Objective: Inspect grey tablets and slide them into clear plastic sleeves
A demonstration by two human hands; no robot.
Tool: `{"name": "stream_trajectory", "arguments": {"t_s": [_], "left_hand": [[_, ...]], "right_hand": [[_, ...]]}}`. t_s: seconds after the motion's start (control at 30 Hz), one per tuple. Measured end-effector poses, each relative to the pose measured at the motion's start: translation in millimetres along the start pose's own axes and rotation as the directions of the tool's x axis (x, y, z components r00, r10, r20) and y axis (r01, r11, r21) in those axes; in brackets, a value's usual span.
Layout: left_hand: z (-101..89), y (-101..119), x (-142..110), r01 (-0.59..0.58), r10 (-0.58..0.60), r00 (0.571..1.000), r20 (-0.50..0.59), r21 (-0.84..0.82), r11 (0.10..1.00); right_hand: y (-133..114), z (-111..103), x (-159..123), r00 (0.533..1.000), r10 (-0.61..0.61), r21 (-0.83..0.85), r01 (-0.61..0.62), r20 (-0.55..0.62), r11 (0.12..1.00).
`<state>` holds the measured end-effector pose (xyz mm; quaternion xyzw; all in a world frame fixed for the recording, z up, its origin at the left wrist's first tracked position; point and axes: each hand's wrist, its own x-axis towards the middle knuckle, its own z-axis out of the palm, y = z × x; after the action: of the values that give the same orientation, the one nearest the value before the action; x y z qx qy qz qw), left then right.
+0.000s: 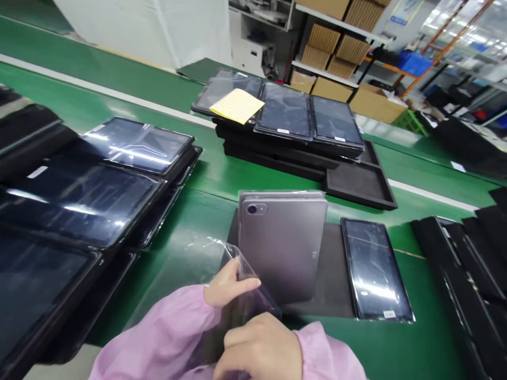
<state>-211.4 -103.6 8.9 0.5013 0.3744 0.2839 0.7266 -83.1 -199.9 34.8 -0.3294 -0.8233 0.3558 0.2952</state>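
Observation:
A clear plastic bag (174,272) spreads over the bench in front of me. My left hand (226,284) has hold of it near its upper edge, thumb stretched to the right and fingertips at the film. Lower down, my right hand (259,345) is closed with curled fingers on the bag's near part; the fingertips are partly hidden. Just beyond both hands, a grey tablet (283,245) leans with its back and camera toward me, and another wrapped edge shows behind it. Under it lies a dark mat (336,269). A wrapped tablet (376,269) lies screen up at the mat's right side.
Stacked trays of wrapped tablets (79,190) crowd the left. At the back stand more tablets (283,111) on black trays (356,182), with a yellow sheet (237,105) on top. Black foam trays (455,285) line the right. The bench (214,174) is green.

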Motion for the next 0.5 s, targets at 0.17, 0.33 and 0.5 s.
{"name": "stream_trajectory", "arguments": {"t_s": [0.17, 0.33, 0.5], "left_hand": [[2.3, -1.0, -0.3, 0.14, -0.151, 0.984, -0.097, -0.107, 0.984], [8.8, 7.6, -2.8, 0.193, -0.23, 0.962, -0.145, -0.233, 0.953], [6.7, 6.4, 0.3, 0.234, -0.268, 0.949, -0.168, -0.198, 0.952]], "right_hand": [[19.4, 17.7, 5.3, 0.991, -0.018, -0.195, -0.009, -0.135, 0.981], [24.2, 22.0, 10.9, 0.997, -0.042, -0.328, 0.02, -0.06, 0.945], [6.1, -16.4, 7.8, 0.906, 0.029, -0.183, -0.117, -0.423, 0.976]]}}
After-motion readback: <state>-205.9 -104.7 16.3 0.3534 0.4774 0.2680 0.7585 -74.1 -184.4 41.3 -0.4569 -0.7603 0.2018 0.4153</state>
